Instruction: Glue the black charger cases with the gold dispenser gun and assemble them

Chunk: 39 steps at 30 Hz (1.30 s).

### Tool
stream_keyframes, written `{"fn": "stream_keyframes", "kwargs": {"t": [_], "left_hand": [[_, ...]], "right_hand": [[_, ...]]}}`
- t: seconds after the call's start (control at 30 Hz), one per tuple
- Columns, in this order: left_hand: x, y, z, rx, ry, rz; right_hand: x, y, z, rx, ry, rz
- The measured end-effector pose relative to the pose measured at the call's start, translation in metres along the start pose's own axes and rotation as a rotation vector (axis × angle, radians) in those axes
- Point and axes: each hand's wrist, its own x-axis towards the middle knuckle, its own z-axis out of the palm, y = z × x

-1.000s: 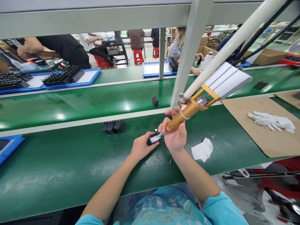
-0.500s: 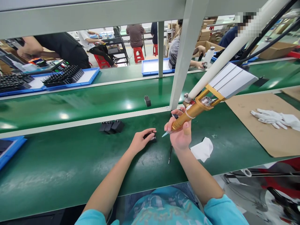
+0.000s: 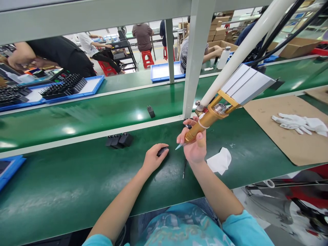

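Observation:
My left hand (image 3: 153, 158) is closed on a small black block (image 3: 162, 151) at the green bench (image 3: 84, 177), fingers on top and thumb along its near side. My right hand (image 3: 194, 145) is wrapped round a gold-coloured tool (image 3: 201, 127) with a pale blue tip (image 3: 178, 147), which points down left near the block. A thin dark tool (image 3: 184, 168) lies below my right hand. To the left of my left hand stand several black adapters (image 3: 119, 140). A white cloth (image 3: 219, 161) lies right of my right wrist.
A single black adapter (image 3: 151, 111) is on the green belt (image 3: 115, 112) behind a pale rail (image 3: 89, 136). A grey post (image 3: 196, 61) rises in front. White gloves (image 3: 298, 123) lie on cardboard (image 3: 271, 136) at right. Blue trays (image 3: 98, 85) and several people are beyond.
The block under my left hand has turned, its top now smooth and dark. The adapter on the belt has shifted left. The view has shifted slightly.

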Motion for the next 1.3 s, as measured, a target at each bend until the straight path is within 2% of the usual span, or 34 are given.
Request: {"fn": "stream_keyframes", "kwargs": {"t": [0.13,0.27,0.37,0.5,0.6,0.77,0.93,1.03,1.17,1.23,1.3], "left_hand": [[-0.006,0.002,0.004,0.283,0.048,0.054],[-0.009,0.004,0.005,0.588,0.003,0.107],[-0.009,0.004,0.007,0.615,-0.011,0.112],[-0.005,-0.003,0.006,0.518,0.006,0.114],[0.001,-0.016,-0.009,0.526,0.088,0.013],[0.012,-0.046,-0.044,0.79,0.308,-0.141],[0.018,-0.058,-0.051,0.871,0.349,-0.273],[0.021,-0.058,-0.052,0.903,0.413,-0.335],[0.024,-0.056,-0.064,0.935,0.453,-0.423],[0.033,-0.056,-0.074,0.914,0.454,-0.463],[0.053,-0.057,-0.086,0.845,0.43,-0.502]], "right_hand": [[-0.001,0.0,0.0,-0.014,0.011,0.011],[0.0,-0.001,0.0,-0.01,0.013,0.018],[0.001,0.0,-0.001,-0.028,0.022,0.022],[0.001,0.0,-0.002,-0.03,0.027,0.015],[0.001,0.0,-0.002,0.0,0.029,0.002],[0.001,-0.003,-0.004,0.016,0.027,0.012],[0.0,-0.003,-0.005,-0.009,0.039,0.048],[-0.001,-0.004,-0.004,-0.015,0.038,0.059],[-0.001,-0.006,-0.003,0.001,0.036,0.059],[-0.001,-0.007,-0.004,0.006,0.032,0.064],[-0.001,-0.006,-0.004,0.009,0.03,0.063]]}}
